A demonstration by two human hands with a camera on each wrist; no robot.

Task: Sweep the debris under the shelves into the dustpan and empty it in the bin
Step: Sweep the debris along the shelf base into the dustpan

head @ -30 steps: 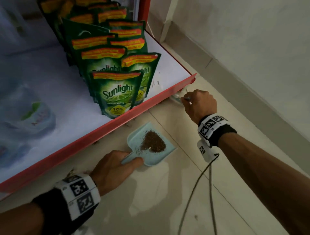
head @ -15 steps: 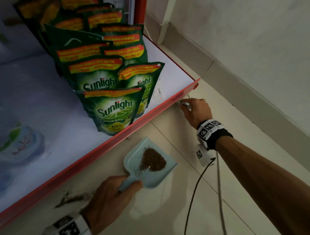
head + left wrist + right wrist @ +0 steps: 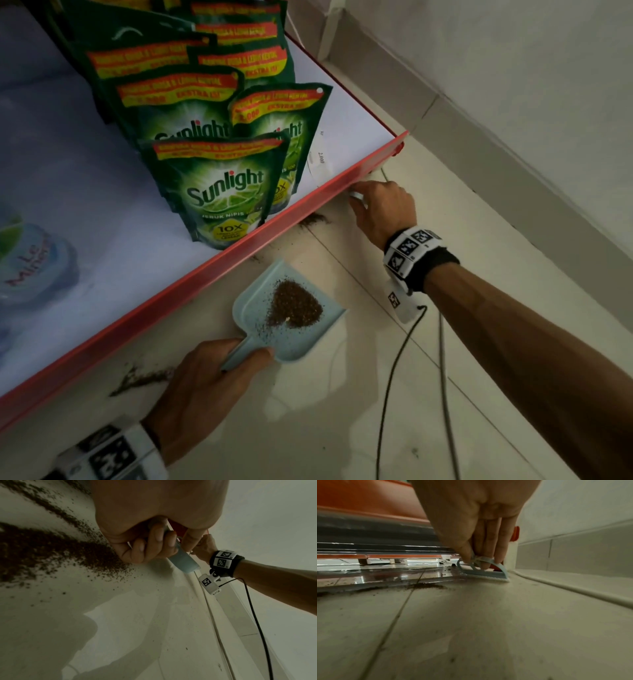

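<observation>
While the left hand (image 3: 202, 380) curls its fingers round the handle of the pale blue dustpan (image 3: 291, 308), the pan lies flat on the tiled floor (image 3: 342, 428) just ahead of that hand, a brown heap of debris (image 3: 294, 305) in its middle. More debris streaks the floor left of this hand, as the left wrist view shows up close. Farther on, the right hand (image 3: 383, 209) reaches to the red shelf edge (image 3: 239, 246); only the right wrist view shows its thumb and fingers pinching a small blue brush (image 3: 485, 570), bristles on the floor at the gap under the shelf, with debris (image 3: 426, 586) just beside. Sunlight pouches (image 3: 222, 192) stand on the shelf above, and the wall (image 3: 513, 85) rises beyond.
</observation>
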